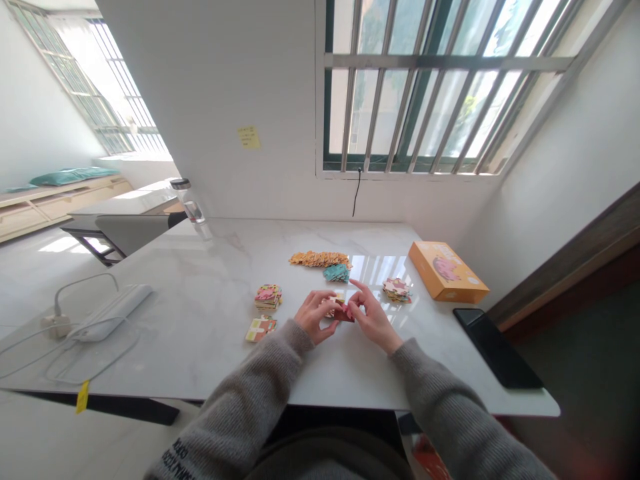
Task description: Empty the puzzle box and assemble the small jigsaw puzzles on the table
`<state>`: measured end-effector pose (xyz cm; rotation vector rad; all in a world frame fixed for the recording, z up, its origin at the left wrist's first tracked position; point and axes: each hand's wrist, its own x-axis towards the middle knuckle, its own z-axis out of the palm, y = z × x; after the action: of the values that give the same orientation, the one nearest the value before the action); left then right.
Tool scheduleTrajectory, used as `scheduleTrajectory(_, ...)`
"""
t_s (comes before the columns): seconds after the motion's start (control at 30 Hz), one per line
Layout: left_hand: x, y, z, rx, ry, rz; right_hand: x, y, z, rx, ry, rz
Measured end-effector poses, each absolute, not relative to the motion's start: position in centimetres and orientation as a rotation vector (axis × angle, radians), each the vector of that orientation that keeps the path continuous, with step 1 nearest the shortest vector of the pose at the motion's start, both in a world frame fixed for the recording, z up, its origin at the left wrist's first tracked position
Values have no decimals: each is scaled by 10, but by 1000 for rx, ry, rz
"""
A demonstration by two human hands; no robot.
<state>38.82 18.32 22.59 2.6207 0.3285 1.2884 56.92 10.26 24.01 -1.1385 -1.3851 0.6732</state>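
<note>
Low over the white marble table [210,300], my left hand [314,316] and my right hand [373,317] nearly meet. Between them, the left fingers pinch a pale cardboard jigsaw piece [334,304] and the right fingers grip a red piece [346,315]. Their edges are partly hidden by my fingers. To the left stand a stack of multicoloured pieces [268,297] and a small pile [261,328]. Ahead lie an orange row of pieces [320,259] and a teal stack [336,273]. A pink-and-cream heap [397,290] sits right of my right hand.
An orange puzzle box [447,272] lies at the right, with a black phone or tablet [495,347] near the table edge. A white cabled device [113,313] lies at the left. A glass bottle [190,202] stands at the far corner, against the wall.
</note>
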Motion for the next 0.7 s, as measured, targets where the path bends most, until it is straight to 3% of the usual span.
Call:
scheduleTrajectory(0.37,374,168,244,2624,456,1243,577,103,238,-1242,-1392,445)
scheduleTrajectory(0.7,246,170,237,2596,918,1208,572,100,238,-1275,-1557,372)
